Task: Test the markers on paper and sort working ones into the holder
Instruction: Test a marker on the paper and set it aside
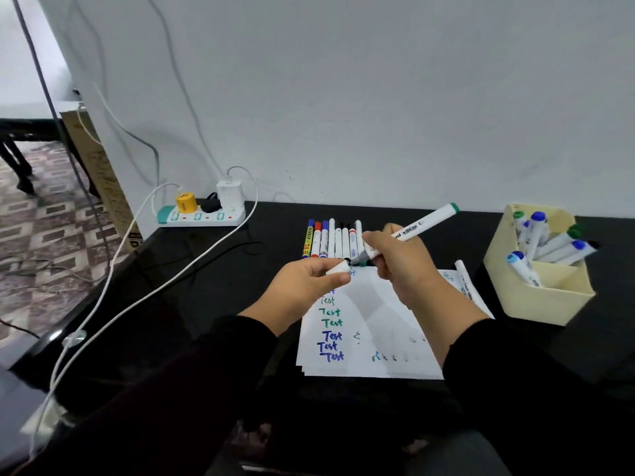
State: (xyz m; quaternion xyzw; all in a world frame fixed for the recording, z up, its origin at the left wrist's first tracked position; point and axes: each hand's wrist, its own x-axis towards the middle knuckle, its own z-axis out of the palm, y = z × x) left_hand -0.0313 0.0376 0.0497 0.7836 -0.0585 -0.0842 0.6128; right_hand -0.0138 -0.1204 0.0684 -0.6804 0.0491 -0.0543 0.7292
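1. Gripping a white-barrelled marker with a green end (424,221), our right hand (400,261) has its fingers curled round the lower barrel; the uncapped dark tip points down and left, toward our left hand.
2. Our left hand (311,280) pinches a small white marker cap (338,269) between thumb and forefinger, its open end just beside the marker's tip; we cannot tell whether they touch.
3. Both hands hover above a stack of white paper sheets (367,341) on the black tabletop (206,286); the top sheet carries a column of "Test" written in green and blue.
4. Behind the hands a row of capped markers (331,238) lies side by side near the wall, partly hidden by our fingers.
5. At the right stands a cream partitioned holder (536,297), well apart from the hands, with several blue- and green-capped white markers (549,245) leaning in its rear compartment.
6. One more white marker (464,276) lies on the paper's right edge, between paper and holder.
7. At the left a white power strip (202,216) sits against the wall, with white cables running across the table.
8. Both forearms, in dark sleeves, reach forward and converge above the paper's top.
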